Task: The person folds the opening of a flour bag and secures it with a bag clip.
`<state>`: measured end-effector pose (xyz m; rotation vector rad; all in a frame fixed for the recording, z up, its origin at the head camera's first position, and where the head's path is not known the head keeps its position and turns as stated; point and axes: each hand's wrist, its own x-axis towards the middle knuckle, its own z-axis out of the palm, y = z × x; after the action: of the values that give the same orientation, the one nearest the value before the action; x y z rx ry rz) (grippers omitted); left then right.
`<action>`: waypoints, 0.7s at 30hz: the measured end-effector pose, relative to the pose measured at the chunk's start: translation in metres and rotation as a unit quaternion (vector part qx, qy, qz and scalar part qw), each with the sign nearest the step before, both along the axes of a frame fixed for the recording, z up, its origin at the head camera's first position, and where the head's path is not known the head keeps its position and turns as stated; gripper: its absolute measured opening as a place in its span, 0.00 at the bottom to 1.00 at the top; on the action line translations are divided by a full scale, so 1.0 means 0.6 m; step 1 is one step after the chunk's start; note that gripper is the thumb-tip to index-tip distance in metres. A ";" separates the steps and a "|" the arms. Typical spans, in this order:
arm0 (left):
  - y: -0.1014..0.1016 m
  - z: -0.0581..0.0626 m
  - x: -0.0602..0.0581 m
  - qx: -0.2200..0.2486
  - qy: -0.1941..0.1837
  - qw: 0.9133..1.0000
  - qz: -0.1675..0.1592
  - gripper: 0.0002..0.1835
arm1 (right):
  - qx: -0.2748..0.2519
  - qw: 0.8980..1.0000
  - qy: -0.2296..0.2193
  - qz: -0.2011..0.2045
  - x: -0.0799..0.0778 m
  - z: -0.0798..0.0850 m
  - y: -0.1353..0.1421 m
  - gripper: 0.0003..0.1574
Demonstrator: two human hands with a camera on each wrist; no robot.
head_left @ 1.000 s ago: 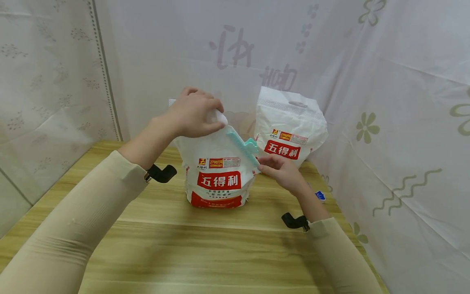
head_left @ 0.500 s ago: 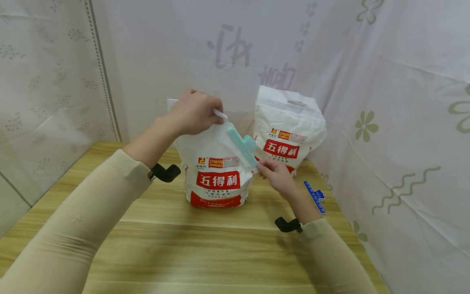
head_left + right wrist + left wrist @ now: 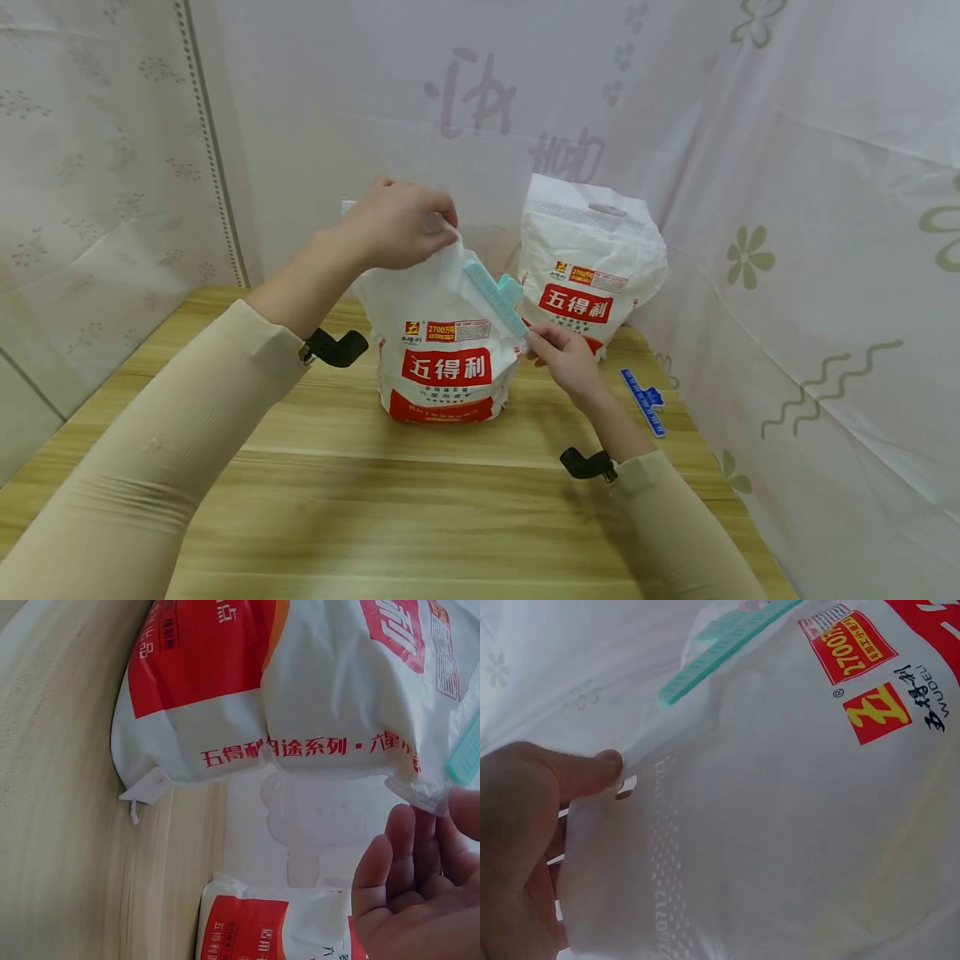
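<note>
A white flour bag with red print (image 3: pixel 442 300) stands upright on the table. A teal sealing clip (image 3: pixel 497 298) lies slanted along its upper right edge. My left hand (image 3: pixel 401 223) grips the bag's top; in the left wrist view the left thumb (image 3: pixel 600 771) presses on the plastic beside a handle hole, several fingers hidden behind. With my right hand (image 3: pixel 567 360) I pinch the bag's side edge just at the clip's lower end. The right wrist view shows the right fingers (image 3: pixel 401 844) and thumb meeting on that crumpled edge, close to the clip (image 3: pixel 466 750).
A second flour bag (image 3: pixel 592 242), its top upright with a handle slot, stands behind on the right. A blue sealing clip (image 3: pixel 642 402) lies on the wooden table (image 3: pixel 360 517) near its right edge. Printed curtains (image 3: pixel 825 250) hang close around the table.
My right hand has shifted slightly left, and the blue clip shows fully beside it. The teal clip's flat face has turned more towards the head view. My left fingers have shifted on the bag's top.
</note>
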<state>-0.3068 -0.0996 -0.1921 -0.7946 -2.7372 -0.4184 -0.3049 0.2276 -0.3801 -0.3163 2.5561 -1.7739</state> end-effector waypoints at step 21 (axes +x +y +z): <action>-0.078 -0.056 0.013 0.274 0.116 0.954 0.038 0.33 | -0.022 0.999 -0.009 0.023 0.012 -0.001 -0.003 0.16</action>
<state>-0.2988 -0.1463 -0.2259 -0.5439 -2.2530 -0.9449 -0.2979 0.2258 -0.3806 -0.3542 2.4807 -1.8104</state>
